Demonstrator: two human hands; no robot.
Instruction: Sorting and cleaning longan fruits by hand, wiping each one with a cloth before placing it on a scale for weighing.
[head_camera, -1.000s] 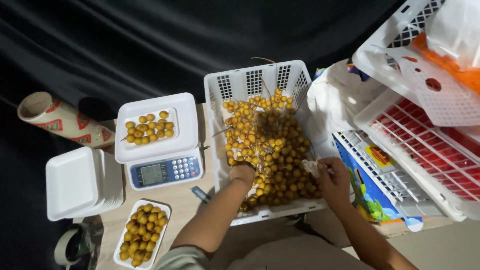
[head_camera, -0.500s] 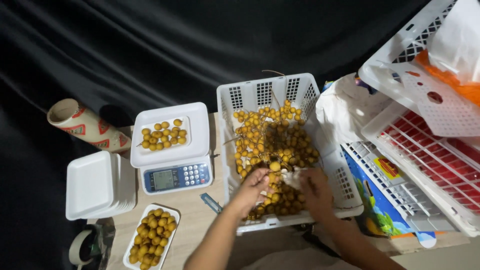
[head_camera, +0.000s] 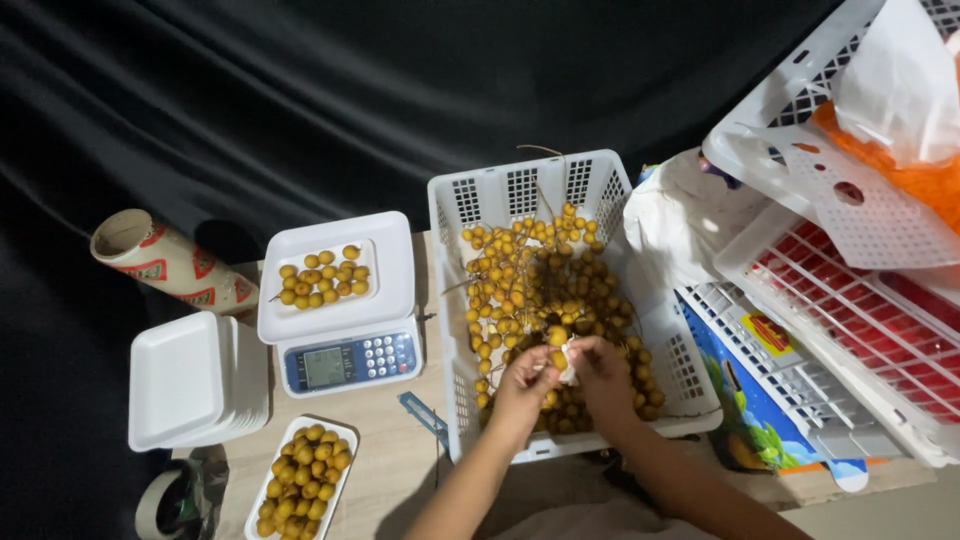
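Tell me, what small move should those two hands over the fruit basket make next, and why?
Probably carry the yellow fruit over to the tray on the scale. Both the left hand and right hand pinch it with a white scrap above the white basket, and that tray looks only partly filled.

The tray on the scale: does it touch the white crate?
Apart. The head view shows bare table between the tray on the scale and the crate.
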